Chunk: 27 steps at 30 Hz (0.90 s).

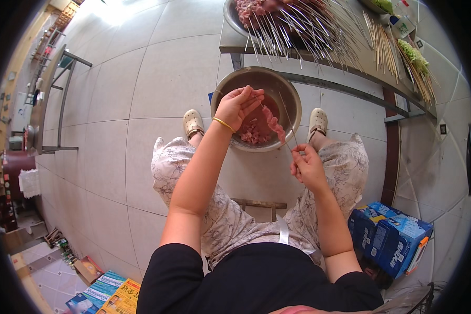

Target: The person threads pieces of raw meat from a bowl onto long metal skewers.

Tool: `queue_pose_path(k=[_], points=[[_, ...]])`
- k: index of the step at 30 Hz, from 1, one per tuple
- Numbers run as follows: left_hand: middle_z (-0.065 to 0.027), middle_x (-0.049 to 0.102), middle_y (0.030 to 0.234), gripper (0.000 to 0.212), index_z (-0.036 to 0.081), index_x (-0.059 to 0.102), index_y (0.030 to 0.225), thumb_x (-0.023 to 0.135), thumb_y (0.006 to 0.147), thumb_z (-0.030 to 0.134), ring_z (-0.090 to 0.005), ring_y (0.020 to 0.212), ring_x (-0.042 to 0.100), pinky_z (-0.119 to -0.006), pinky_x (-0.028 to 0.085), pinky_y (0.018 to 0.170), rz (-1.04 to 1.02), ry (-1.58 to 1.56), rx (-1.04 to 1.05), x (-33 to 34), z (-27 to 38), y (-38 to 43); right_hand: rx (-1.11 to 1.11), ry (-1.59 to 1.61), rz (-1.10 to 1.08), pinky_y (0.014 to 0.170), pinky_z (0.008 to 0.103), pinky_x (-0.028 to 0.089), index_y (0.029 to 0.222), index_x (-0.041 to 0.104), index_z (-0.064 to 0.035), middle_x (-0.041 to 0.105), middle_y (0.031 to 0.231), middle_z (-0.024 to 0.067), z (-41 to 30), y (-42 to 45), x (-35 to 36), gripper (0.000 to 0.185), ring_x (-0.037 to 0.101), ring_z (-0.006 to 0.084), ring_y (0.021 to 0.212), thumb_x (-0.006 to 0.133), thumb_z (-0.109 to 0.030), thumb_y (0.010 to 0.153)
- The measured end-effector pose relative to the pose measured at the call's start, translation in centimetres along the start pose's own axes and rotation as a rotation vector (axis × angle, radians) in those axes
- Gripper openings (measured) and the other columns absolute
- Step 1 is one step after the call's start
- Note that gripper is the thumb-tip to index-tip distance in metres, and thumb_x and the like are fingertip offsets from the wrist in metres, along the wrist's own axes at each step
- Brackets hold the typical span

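My left hand (239, 106), with a yellow bangle at the wrist, pinches a piece of raw meat at the upper end of a thin skewer. Threaded along that skewer is a strip of pink meat pieces (274, 125). Lower right, my right hand (308, 165) grips the skewer's bare end between thumb and fingers. A second thin skewer (285, 108), with no meat visible on it, also runs up from the right hand. Both hands are over or beside a metal basin (294, 84) on the floor, in which a heap of cut raw meat (255, 133) lies.
A metal table (361, 74) at the upper right bears a bowl (230, 17) of meat with many metal skewers (298, 31), plus bamboo sticks (380, 47) and skewered greens (414, 55). Blue cartons (392, 235) stand at right. My feet in clogs (193, 122) flank the basin.
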<state>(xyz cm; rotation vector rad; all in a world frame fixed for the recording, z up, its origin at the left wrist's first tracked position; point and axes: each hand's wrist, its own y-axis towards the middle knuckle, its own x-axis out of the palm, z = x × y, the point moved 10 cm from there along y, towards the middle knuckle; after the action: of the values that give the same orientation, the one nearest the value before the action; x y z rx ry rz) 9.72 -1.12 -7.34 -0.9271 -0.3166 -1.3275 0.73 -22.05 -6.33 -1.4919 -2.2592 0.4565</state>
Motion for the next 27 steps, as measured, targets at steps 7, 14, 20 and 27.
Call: queue_pose_path(k=[7, 14, 20, 27], points=[[-0.0139, 0.064, 0.097, 0.021, -0.001, 0.059, 0.097, 0.058, 0.089, 0.019, -0.0196, 0.09, 0.062, -0.027, 0.054, 0.079, 0.021, 0.158, 0.053, -0.5, 0.6, 0.4, 0.008, -0.004, -0.018, 0.037, 0.019, 0.028, 0.1, 0.046, -0.0041, 0.051, 0.056, 0.0026, -0.3, -0.3, 0.0, 0.015, 0.037, 0.005, 0.039, 0.049, -0.017, 0.093], [-0.0126, 0.064, 0.095, 0.023, -0.003, 0.059, 0.097, 0.058, 0.089, 0.019, -0.0172, 0.087, 0.062, -0.026, 0.053, 0.077, -0.001, 0.312, 0.005, -0.3, 1.1, 0.0, -0.005, -0.01, -0.028, 0.037, 0.0192, 0.028, 0.1, 0.046, -0.0039, 0.051, 0.056, 0.0026, -0.3, -0.4, 0.1, 0.015, 0.036, 0.005, 0.039, 0.048, -0.016, 0.093], [-0.0125, 0.064, 0.094, 0.026, -0.004, 0.058, 0.098, 0.061, 0.087, 0.019, -0.0167, 0.086, 0.063, -0.025, 0.054, 0.075, -0.042, 0.372, -0.053, 1.0, -0.2, -0.3, -0.031, 0.003, 0.019, 0.033, 0.0187, 0.025, 0.1, 0.044, -0.0044, 0.051, 0.054, 0.0042, -0.1, 0.0, 0.0, 0.016, 0.034, 0.0055, 0.034, 0.049, -0.018, 0.093], [-0.0107, 0.063, 0.095, 0.029, -0.007, 0.058, 0.101, 0.06, 0.087, 0.019, -0.0171, 0.087, 0.063, -0.026, 0.055, 0.074, -0.027, 0.419, 0.013, 1.7, -1.0, -0.4, -0.035, 0.044, 0.029, 0.035, 0.0193, 0.026, 0.1, 0.045, -0.0042, 0.051, 0.055, 0.0037, -0.2, 0.3, 0.2, 0.017, 0.036, 0.0055, 0.036, 0.049, -0.019, 0.093]])
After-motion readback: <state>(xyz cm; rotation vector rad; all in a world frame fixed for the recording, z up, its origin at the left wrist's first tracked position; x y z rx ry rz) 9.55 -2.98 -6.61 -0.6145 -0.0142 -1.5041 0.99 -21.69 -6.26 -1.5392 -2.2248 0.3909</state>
